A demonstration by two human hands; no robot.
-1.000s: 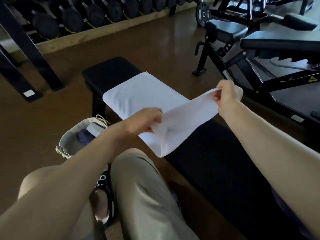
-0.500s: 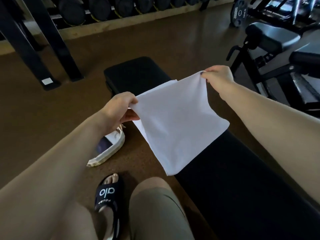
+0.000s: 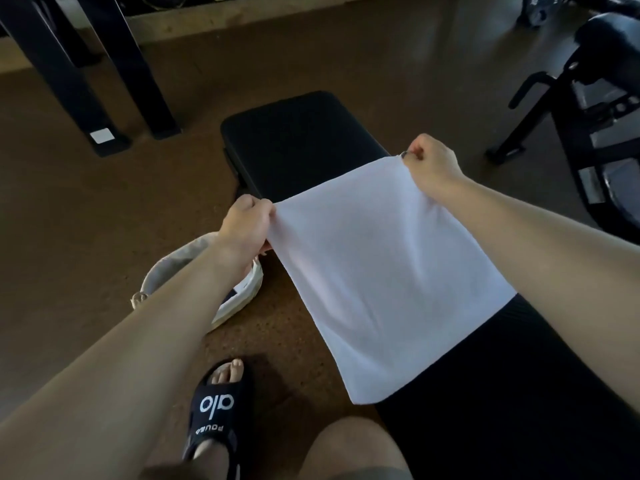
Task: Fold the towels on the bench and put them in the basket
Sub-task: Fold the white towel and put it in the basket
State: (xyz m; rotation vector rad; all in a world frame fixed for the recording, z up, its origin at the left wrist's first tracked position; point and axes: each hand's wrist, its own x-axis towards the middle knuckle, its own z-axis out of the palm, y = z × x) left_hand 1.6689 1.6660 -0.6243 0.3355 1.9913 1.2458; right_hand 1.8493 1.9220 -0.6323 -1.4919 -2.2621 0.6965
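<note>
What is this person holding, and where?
A white towel, pinched at its two far corners: left hand on one, right hand on the other.

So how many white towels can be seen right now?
1: the white towel, pinched at its far corners by the left hand and right hand over the bench. The basket may hide more.

White "alo" on black slide sandal strap
</note>
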